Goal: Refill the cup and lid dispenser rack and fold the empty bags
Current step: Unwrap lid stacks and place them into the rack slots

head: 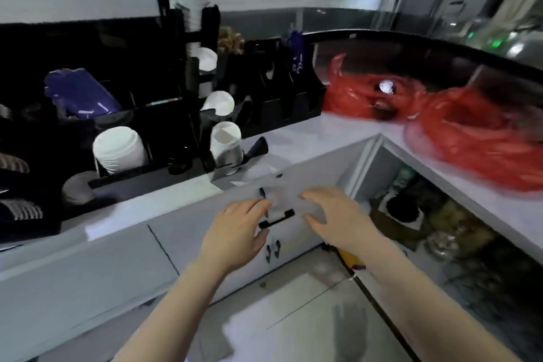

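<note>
White cabinet fronts (97, 267) run below a pale countertop (296, 138). Nearest, the left hand (235, 232) and right hand (335, 214) hold a clear plastic bag (289, 203) between them, fingers curled on its edges; the bag is blurred and partly hides a black drawer handle (276, 219). Beside the right hand, an open cabinet (426, 214) holds indistinct clutter. Farther back, the black dispenser rack (164, 126) holds white cups (119, 150) and lids (219, 103). Red plastic bags (440, 114) lie on the corner counter.
</note>
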`<action>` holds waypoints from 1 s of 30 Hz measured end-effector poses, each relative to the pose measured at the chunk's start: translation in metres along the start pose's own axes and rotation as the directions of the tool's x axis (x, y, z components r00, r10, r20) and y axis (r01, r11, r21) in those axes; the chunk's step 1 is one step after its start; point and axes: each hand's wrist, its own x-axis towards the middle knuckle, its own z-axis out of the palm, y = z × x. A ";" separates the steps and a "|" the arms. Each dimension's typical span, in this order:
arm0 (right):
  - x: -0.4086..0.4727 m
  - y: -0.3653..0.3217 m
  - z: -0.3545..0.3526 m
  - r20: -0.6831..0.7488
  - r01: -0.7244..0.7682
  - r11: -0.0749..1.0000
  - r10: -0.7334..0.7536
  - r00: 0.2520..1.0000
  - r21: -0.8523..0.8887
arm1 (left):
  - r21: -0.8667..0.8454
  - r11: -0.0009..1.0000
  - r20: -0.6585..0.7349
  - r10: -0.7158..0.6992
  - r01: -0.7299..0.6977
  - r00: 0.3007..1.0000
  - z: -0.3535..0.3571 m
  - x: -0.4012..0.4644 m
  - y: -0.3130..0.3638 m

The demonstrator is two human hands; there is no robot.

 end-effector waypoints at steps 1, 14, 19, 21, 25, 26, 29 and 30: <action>-0.004 0.020 -0.014 -0.020 -0.007 1.000 0.007 1.000 -0.025 | 0.004 1.000 -0.008 0.017 -0.017 1.000 0.004 0.019 0.016; -0.031 0.239 -0.135 -0.162 -0.129 0.987 0.113 0.980 -0.091 | -0.108 0.994 0.026 0.037 -0.034 0.999 0.073 0.198 0.171; 0.005 0.282 -0.143 -0.182 -0.163 0.985 0.151 0.972 -0.050 | -0.189 0.981 -0.018 -0.054 0.049 0.998 0.081 0.248 0.168; 0.022 0.295 -0.139 -0.190 -0.193 0.981 0.186 0.964 -0.022 | -0.209 0.976 -0.029 -0.066 0.058 0.997 0.086 0.271 0.165; 0.067 0.327 -0.139 -0.164 -0.200 0.978 0.188 0.968 -0.058 | -0.308 0.948 -0.070 -0.105 0.078 0.992 0.102 0.333 0.151; 0.082 0.336 -0.142 -0.165 -0.204 0.976 0.190 0.968 -0.071 | -0.342 0.936 -0.082 -0.116 0.081 0.990 0.107 0.351 0.147; 0.129 0.358 -0.158 -0.191 -0.220 0.972 0.202 0.961 -0.079 | -0.425 0.901 -0.106 -0.144 0.086 0.984 0.117 0.409 0.137; 0.145 0.363 -0.163 -0.196 -0.228 0.971 0.210 0.958 -0.074 | -0.438 0.894 -0.111 -0.152 0.089 0.982 0.119 0.428 0.134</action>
